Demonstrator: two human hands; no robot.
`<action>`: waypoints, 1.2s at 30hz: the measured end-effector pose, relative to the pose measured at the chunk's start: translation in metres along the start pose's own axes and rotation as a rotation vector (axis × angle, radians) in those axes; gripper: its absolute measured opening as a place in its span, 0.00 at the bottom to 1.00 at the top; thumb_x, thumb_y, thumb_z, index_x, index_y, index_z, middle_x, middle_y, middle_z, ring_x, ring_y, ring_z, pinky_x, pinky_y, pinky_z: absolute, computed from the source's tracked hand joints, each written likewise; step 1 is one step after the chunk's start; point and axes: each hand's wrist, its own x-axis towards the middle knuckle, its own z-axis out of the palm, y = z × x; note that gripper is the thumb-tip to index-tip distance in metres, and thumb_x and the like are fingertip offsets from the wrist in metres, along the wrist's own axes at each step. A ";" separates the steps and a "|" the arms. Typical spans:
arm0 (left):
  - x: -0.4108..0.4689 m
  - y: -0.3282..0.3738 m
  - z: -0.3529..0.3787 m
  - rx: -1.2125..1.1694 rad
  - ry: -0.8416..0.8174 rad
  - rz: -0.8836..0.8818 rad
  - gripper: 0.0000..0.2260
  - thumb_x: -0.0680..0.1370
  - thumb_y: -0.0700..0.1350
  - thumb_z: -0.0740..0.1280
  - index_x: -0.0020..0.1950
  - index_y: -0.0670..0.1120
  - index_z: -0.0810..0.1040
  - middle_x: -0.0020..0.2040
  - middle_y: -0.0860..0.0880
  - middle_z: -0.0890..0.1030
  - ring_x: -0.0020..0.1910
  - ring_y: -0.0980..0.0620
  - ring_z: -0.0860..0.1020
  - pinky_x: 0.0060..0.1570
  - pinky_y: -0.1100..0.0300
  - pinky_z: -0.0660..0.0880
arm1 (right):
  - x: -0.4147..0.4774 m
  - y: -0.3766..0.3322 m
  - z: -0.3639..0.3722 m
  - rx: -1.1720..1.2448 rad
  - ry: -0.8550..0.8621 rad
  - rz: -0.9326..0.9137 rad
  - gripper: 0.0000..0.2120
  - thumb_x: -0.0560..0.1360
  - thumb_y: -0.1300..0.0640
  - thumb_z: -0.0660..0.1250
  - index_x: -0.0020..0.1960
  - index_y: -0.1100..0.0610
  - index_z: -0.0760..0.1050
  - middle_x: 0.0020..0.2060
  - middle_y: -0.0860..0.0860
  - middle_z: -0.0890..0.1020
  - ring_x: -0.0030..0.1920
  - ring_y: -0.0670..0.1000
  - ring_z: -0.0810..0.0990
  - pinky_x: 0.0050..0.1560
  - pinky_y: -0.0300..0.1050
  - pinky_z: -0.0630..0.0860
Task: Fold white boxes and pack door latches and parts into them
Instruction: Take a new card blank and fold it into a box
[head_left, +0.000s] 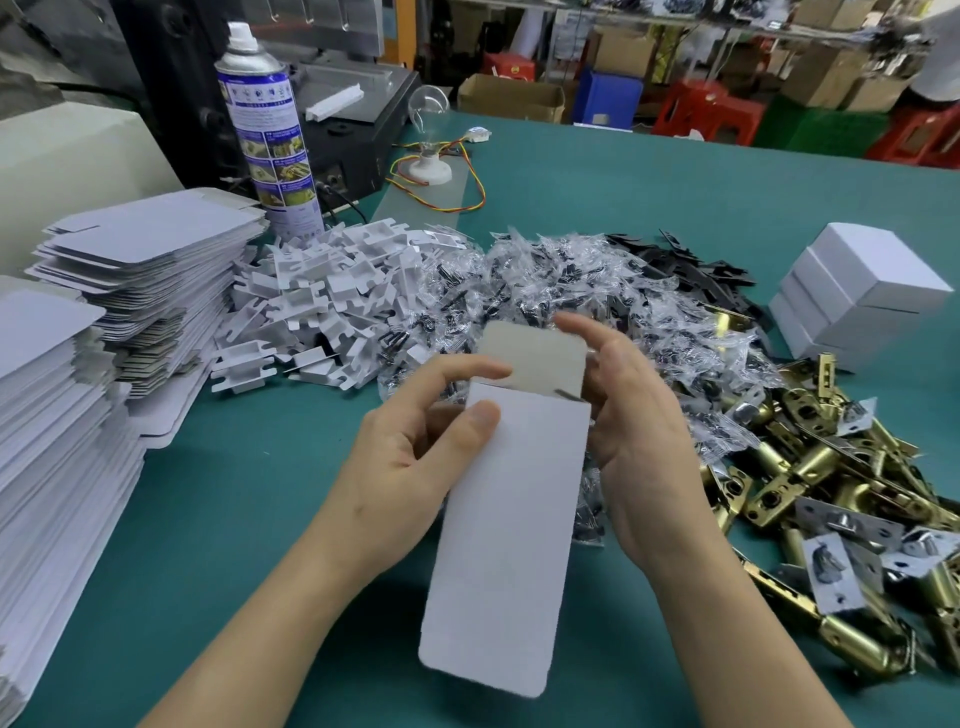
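Your left hand (405, 467) is pinching the white box (509, 545) over the worktop (234, 519) near edge; right hand (639, 452) is touching it, grip indeterminate.

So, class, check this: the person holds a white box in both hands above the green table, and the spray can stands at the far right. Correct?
Not quite. The head view shows the spray can at the far left, behind the stacks of flat boxes. The rest holds: the left hand and right hand hold the white box above the green table.
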 end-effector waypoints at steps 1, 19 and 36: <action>0.000 -0.001 0.001 0.018 -0.008 -0.010 0.16 0.80 0.59 0.67 0.66 0.57 0.78 0.45 0.45 0.85 0.42 0.42 0.83 0.38 0.35 0.80 | 0.000 0.000 0.001 -0.011 0.004 0.011 0.15 0.82 0.42 0.59 0.63 0.43 0.80 0.58 0.51 0.85 0.53 0.56 0.85 0.47 0.52 0.81; 0.000 0.004 0.003 0.175 0.077 0.038 0.13 0.80 0.57 0.64 0.62 0.54 0.79 0.52 0.49 0.83 0.38 0.34 0.77 0.31 0.40 0.75 | 0.001 -0.001 -0.003 0.215 -0.184 0.203 0.21 0.72 0.64 0.66 0.59 0.47 0.84 0.57 0.52 0.86 0.52 0.48 0.84 0.48 0.39 0.81; 0.000 0.000 0.004 0.280 0.099 0.042 0.08 0.82 0.52 0.63 0.59 0.53 0.78 0.49 0.51 0.82 0.35 0.47 0.78 0.33 0.52 0.75 | 0.001 0.000 0.000 0.059 -0.187 0.105 0.18 0.78 0.56 0.60 0.61 0.47 0.83 0.54 0.51 0.87 0.47 0.47 0.82 0.41 0.37 0.77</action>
